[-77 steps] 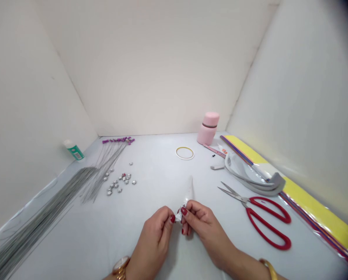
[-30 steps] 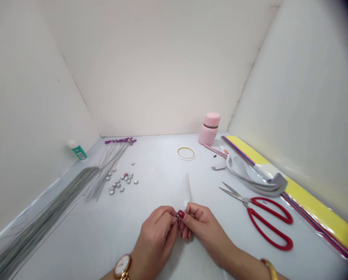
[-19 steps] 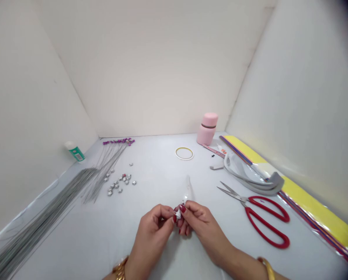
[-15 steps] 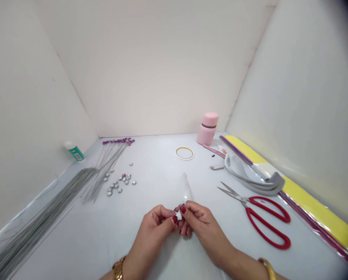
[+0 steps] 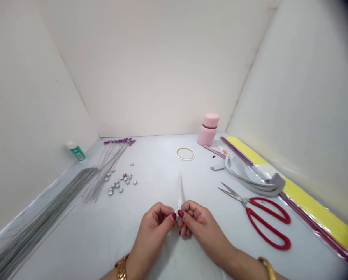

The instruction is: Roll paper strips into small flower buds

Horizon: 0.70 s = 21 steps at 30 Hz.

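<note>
Our fingers [image 5: 188, 208] pinch together from both sides on the near end of a slim white strip [image 5: 180, 190], whose free end rises toward the far side. Our left hand [image 5: 153, 229] and right hand [image 5: 200, 229] almost meet around it, near the middle of the white table [image 5: 156, 171]. Just left and farther away, small silver star-shaped beads [image 5: 118, 182] lie scattered. Beyond them are thin wires tipped with purple beads [image 5: 118, 141], while a long bundle of grey wires [image 5: 42, 219] runs along the near left. A green-labelled bottle [image 5: 76, 153] stands at the far left. To our right lie red-handled scissors [image 5: 263, 221], blades pointing far left, then curved grey strips [image 5: 250, 175] and a yellow sheet in clear plastic [image 5: 317, 210]. At the far side, a pink flask [image 5: 207, 130] stands upright, left of it a ring of tape [image 5: 185, 153].
</note>
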Tool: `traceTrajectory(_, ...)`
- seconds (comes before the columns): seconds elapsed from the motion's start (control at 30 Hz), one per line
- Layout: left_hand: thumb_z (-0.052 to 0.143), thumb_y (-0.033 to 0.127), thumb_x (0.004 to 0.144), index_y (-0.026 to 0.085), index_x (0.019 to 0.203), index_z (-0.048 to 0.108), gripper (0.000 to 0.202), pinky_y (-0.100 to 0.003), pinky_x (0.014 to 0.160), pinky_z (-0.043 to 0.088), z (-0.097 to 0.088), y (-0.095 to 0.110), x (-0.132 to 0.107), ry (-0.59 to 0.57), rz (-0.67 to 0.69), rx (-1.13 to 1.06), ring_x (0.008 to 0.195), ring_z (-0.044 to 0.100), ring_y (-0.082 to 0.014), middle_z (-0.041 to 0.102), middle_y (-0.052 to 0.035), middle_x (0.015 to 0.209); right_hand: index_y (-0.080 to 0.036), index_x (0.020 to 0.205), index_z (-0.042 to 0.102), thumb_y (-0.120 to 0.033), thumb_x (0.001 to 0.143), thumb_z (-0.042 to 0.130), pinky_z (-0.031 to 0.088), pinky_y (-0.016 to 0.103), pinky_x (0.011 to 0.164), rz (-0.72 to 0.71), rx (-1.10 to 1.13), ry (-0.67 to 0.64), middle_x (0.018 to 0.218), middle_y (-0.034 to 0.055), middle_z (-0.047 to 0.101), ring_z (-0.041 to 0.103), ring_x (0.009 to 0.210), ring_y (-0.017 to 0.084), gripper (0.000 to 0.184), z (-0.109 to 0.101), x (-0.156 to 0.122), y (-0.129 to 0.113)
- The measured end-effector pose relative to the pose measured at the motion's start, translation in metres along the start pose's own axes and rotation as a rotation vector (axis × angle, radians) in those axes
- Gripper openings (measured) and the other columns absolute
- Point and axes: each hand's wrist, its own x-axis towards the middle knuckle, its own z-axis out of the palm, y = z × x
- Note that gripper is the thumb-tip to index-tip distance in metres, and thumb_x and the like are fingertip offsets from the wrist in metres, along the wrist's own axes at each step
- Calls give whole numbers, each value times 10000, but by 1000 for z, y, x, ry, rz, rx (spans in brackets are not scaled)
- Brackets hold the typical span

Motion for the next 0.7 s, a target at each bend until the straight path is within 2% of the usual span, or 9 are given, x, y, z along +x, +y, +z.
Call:
traceTrajectory(0.13, 522, 166, 798, 160, 738, 519, 60, -253, 614, 421, -3, -1, 0, 0, 16, 60, 629, 565, -134, 615, -9, 651, -167, 730, 465, -333, 817, 506, 367, 197, 473, -50, -41, -18, 589, -36, 540, 504, 477, 76, 192, -2, -2, 2)
traceTrajectory(0.27, 500, 252, 822, 143, 695, 543, 172, -257, 608, 406, -8, -4, -1, -54, 52, 234, 630, 546, -145, 611, -35, 647, -164, 733, 476, -310, 831, 492, 381, 202, 501, -98, -91, -64, 609, -25, 549, 505, 509, 81, 177, -4, -4, 1)
traceTrajectory(0.33, 488, 269, 829, 144, 681, 542, 201, -253, 599, 399, -8, -4, -2, -35, 83, 286, 616, 531, -141, 599, -29, 635, -161, 752, 486, -317, 846, 469, 388, 207, 514, -115, -105, -70, 633, -15, 559, 510, 524, 85, 183, -3, -5, -1)
traceTrajectory(0.43, 479, 278, 834, 150, 696, 542, 199, -244, 592, 398, -7, -2, -4, 1, 118, 280, 609, 524, -137, 591, -18, 633, -162, 781, 498, -329, 864, 437, 399, 213, 537, -136, -120, -93, 668, -6, 569, 517, 551, 90, 196, -3, -5, -4)
traceTrajectory(0.6, 460, 289, 843, 150, 701, 544, 216, -253, 609, 407, -5, -1, -3, -70, 108, 237, 620, 544, -147, 611, -30, 637, -165, 751, 500, -315, 857, 454, 396, 207, 528, -137, -141, -107, 629, -25, 539, 499, 532, 86, 190, -2, -4, -1)
traceTrajectory(0.7, 431, 306, 857, 155, 691, 533, 246, -255, 608, 405, -6, -1, -4, -71, 104, 269, 614, 541, -148, 600, -25, 627, -167, 745, 495, -323, 858, 450, 393, 209, 527, -135, -134, -111, 637, -24, 537, 496, 527, 84, 198, -2, -5, -1)
